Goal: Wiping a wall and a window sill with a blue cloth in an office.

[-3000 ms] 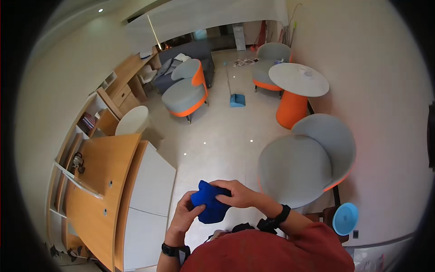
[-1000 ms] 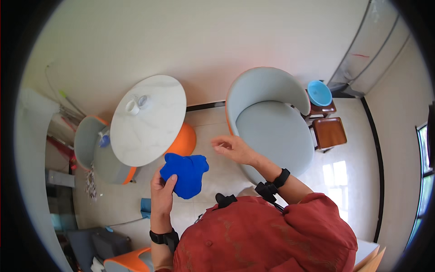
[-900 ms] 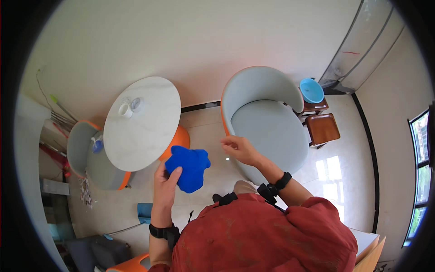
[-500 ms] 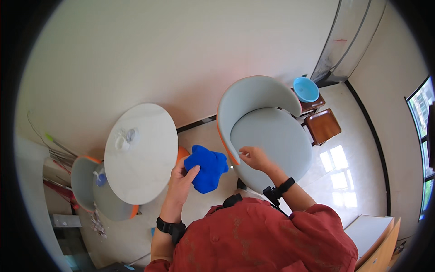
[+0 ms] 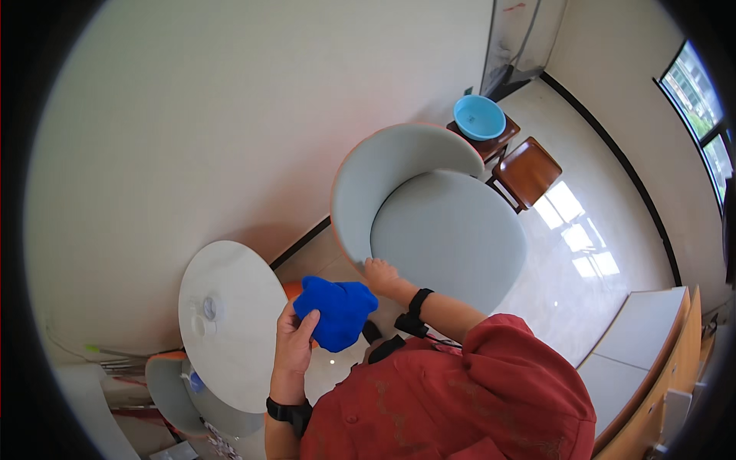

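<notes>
pinching the blue cloth (image 5: 340, 310) by its left edge, the left hand (image 5: 294, 335) has it to the right, without clear long axis; the right hand (image 5: 386, 277), farther, curls beside the grey chair (image 5: 452, 230), its hold impossible to tell.

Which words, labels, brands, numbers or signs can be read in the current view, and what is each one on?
None can be read.
Light blue basin: a small dark mark inside, too small to read.
Grey panel: a red mark near the picture's top edge, too blurred to tell if it is writing.
Blue cloth in the left hand: no lettering visible.
</notes>
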Motion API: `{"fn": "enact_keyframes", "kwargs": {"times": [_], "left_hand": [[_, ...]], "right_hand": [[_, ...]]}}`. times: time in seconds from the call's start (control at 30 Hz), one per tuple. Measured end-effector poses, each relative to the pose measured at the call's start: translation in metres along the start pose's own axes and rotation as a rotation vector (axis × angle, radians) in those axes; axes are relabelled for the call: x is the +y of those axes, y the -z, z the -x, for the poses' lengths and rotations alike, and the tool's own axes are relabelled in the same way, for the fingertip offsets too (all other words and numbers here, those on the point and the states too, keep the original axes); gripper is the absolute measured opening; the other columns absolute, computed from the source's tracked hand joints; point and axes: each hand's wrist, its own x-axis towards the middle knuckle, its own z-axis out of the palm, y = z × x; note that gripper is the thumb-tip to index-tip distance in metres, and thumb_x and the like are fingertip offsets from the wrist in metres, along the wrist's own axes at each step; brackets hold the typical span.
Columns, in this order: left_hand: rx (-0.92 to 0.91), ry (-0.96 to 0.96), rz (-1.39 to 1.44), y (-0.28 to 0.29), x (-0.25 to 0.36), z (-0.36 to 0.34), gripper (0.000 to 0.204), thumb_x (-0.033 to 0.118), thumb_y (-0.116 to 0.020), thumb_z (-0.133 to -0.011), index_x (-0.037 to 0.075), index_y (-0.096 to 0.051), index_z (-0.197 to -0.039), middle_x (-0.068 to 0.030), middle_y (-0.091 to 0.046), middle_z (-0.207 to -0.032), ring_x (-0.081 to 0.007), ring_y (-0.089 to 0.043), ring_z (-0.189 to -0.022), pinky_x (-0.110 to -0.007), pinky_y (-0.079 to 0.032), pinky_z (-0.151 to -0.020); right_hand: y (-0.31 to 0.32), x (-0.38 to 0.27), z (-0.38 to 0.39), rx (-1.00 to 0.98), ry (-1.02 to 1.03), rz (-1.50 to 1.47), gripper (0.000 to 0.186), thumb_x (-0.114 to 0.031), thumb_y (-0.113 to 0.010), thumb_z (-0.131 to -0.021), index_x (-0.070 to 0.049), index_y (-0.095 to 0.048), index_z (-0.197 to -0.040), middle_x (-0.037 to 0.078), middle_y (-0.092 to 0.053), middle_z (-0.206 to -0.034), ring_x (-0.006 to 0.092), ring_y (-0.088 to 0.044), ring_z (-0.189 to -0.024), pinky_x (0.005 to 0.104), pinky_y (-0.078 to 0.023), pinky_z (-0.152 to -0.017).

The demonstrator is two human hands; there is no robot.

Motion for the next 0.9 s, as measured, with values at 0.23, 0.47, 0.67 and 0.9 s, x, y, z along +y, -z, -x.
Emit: {"fn": "enact_keyframes", "kwargs": {"times": [0.23,0.47,0.67,0.9], "left_hand": [[-0.143,0.037,0.089,0.028,0.001,-0.034,0.029,0.008,-0.062,-0.088,0.002,-0.057,-0.116,-0.0045,-0.062,-0.105,-0.0126,-0.058,-0.097,-0.029,-0.047,-0.087],[-0.174,0.105,0.085,0.071,-0.001,-0.050,0.030,0.007,-0.063,-0.087,0.001,-0.057,-0.116,-0.0048,-0.062,-0.105,-0.0130,-0.059,-0.097,-0.029,-0.047,-0.089],[-0.174,0.134,0.075,0.096,-0.008,-0.053,0.029,0.005,-0.063,-0.086,0.000,-0.057,-0.115,-0.0051,-0.062,-0.104,-0.0132,-0.059,-0.097,-0.030,-0.047,-0.090],[-0.091,0.074,0.000,0.096,0.013,-0.032,0.030,0.008,-0.061,-0.088,0.001,-0.056,-0.116,-0.0056,-0.062,-0.105,-0.0137,-0.059,-0.097,-0.030,-0.047,-0.089]], "right_hand": [[-0.051,0.011,-0.026,0.123,-0.113,0.009,0.052,-0.034,-0.066,-0.080,0.003,-0.049,-0.113,0.017,-0.057,-0.115,0.0326,-0.055,-0.109,0.0430,-0.048,-0.087],[-0.079,0.005,-0.035,0.312,-0.283,0.053,0.039,-0.022,-0.065,-0.080,-0.001,-0.047,-0.109,0.017,-0.061,-0.104,0.0343,-0.060,-0.099,0.0456,-0.050,-0.080],[-0.072,0.008,-0.051,0.272,-0.320,-0.006,0.014,-0.011,-0.058,-0.079,-0.006,-0.059,-0.092,0.016,-0.066,-0.090,0.0341,-0.065,-0.085,0.0438,-0.051,-0.073],[-0.059,0.023,-0.036,0.138,-0.178,0.063,0.019,-0.011,-0.058,-0.077,-0.008,-0.069,-0.093,0.013,-0.068,-0.093,0.0311,-0.066,-0.092,0.0418,-0.052,-0.077]]}}
